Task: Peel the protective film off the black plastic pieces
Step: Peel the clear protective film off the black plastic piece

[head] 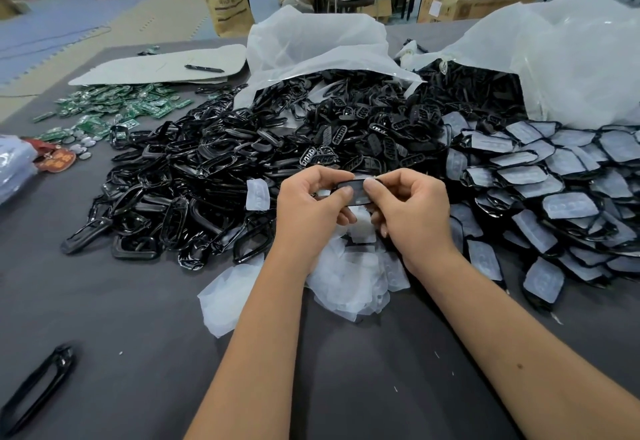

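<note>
— Black plastic piece (356,191), held up between both hands above the grey table (138,301)?
— Yes. Pinched at its left end by the left hand (311,207), thumb on top; right hand (408,207) pinching the right end, perhaps at a film edge, too small to tell.
— Underneath?
— Heap of peeled clear film (349,280), just below the wrists.
— And around?
— Pile of bare black frames (194,183) to the left, film-covered pieces (540,197) stacked to the right, green circuit boards (117,103) far left.
</note>
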A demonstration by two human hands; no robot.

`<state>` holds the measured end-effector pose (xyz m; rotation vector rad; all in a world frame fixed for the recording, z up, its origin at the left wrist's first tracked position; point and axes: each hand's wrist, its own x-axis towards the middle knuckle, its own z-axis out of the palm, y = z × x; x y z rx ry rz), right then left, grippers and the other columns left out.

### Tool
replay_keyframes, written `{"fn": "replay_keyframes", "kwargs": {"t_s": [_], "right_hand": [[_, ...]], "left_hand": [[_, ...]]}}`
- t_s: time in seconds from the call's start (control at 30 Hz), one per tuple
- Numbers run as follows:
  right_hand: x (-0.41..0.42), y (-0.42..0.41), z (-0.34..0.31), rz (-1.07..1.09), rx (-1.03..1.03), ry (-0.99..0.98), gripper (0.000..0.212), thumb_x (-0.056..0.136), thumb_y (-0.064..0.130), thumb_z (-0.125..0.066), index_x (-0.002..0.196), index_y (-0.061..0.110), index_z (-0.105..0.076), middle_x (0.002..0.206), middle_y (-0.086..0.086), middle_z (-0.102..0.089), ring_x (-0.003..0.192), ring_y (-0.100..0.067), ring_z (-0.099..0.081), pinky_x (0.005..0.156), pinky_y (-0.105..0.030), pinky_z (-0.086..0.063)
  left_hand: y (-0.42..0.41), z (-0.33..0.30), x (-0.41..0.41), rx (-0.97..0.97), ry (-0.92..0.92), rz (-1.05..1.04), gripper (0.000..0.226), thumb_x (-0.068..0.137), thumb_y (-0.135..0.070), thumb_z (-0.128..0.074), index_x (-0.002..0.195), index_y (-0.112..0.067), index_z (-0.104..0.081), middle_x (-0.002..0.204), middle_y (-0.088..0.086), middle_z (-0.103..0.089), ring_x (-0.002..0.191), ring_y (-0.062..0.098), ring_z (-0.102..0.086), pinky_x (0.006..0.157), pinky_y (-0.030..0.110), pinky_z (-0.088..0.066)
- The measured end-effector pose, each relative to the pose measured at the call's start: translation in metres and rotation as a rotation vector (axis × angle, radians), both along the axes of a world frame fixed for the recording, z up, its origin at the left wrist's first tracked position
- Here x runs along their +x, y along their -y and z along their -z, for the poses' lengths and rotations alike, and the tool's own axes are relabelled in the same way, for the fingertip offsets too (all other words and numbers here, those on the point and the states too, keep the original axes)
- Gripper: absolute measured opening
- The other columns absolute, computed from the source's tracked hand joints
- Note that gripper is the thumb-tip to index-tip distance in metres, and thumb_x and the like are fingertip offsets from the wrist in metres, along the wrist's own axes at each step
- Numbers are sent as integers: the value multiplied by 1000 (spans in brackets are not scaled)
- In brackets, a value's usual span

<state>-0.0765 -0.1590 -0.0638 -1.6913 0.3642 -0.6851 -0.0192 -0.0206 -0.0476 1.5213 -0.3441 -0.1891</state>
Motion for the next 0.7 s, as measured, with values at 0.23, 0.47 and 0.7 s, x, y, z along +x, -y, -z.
{"fn": "replay_keyframes", "kwargs": {"t_s": [0.23, 0.47, 0.7], "right_hand": [[-9, -6, -5, 20, -191, -10, 11, 101, 10, -62, 103, 16, -71, 64, -3, -70, 48, -15, -67, 50, -33, -54], [-14, -17, -12, 9, -637, 102, 26, 93, 5, -73, 118, 7, -76, 115, -5, -64, 100, -15, -64, 90, -30, -55], [-8, -8, -6, -31, -299, 123, 3, 89, 20, -82, 91, 22, -81, 100, 7, -65, 96, -8, -64, 74, -24, -51]], "left_hand": [[0, -2, -2, -15, -25, -26, 21, 88, 10, -70, 100, -6, -76, 84, 15, -72, 51, 16, -65, 52, 21, -51], [-4, -7, 4, -146, -222, -97, 17, 88, 8, -66, 94, -7, -73, 58, 4, -63, 48, 10, -54, 46, 16, -41], [-7, -11, 3, -319, -278, 82, 37, 105, -34, -56, 93, -3, -72, 79, 9, -74, 65, 16, -68, 60, 20, -56]]}}
